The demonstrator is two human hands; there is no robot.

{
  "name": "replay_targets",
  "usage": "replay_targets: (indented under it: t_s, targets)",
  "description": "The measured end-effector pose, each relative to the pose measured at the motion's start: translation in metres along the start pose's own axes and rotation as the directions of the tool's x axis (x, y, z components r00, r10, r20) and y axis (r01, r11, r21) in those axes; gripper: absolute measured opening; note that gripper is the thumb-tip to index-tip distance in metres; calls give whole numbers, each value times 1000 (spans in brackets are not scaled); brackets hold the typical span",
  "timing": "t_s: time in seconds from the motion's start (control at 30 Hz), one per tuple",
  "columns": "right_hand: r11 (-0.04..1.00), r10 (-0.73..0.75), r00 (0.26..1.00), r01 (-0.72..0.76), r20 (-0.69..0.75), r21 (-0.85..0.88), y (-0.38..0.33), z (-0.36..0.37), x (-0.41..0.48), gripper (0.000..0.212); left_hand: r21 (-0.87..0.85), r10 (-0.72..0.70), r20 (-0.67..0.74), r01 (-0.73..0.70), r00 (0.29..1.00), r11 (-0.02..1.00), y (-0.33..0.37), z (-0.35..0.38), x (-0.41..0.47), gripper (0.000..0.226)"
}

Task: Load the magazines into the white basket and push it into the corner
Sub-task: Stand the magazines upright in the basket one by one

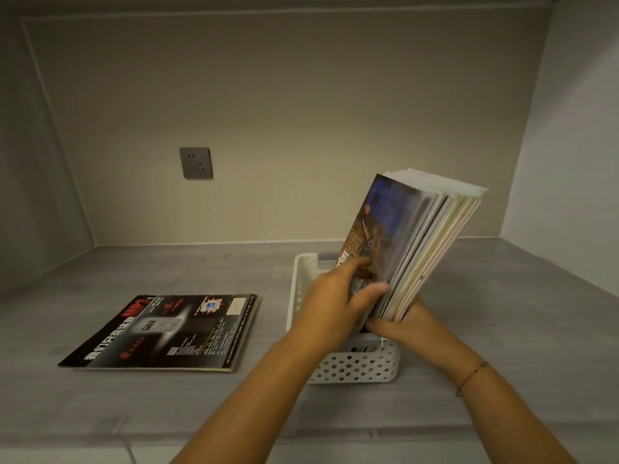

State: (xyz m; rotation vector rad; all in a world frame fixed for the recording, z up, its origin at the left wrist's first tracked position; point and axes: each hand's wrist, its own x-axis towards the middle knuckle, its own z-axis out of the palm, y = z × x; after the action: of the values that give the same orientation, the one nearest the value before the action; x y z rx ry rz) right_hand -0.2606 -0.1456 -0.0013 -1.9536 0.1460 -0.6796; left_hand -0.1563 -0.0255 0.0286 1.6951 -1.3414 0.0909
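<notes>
Both the left hand [330, 304] and right hand [407, 324] are gripping magazines [422, 242] standing tilted in the white basket [355, 365], right of another magazine [167, 331].

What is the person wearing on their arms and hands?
Both forearms are bare, with no sleeves in view. The left hand shows no rings or gloves. The right hand is likewise ungloved, and its wrist carries a thin dark reddish string bracelet.
</notes>
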Motion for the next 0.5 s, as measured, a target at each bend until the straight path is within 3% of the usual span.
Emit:
replay_targets:
  t_s: [0.07, 0.2, 0.3, 0.4, 0.5]
  targets:
    - [1000, -28, 1000, 28, 11, 9, -5, 0, -1, 52, -21, -2, 88, 4, 996, 1000, -4, -2, -3, 50]
    - [1000, 11, 999, -11, 38, 9, -4, -1, 0, 65, 19, -38, 217, 35, 975, 999, -16, -13, -5, 62]
    - [999, 25, 998, -27, 65, 23, -7, -2, 0, 79, 24, -30, 208, 25, 978, 999, -16, -12, -4, 63]
    - [999, 13, 998, -16, 64, 47, -11, 0, -2, 69, 35, 9, 174, -16, 985, 999, -13, -7, -1, 59]
    - [999, 23, 999, -25, 39, 46, -8, 1, -2, 64, -10, -47, 229, 50, 972, 999, -13, -10, -3, 59]
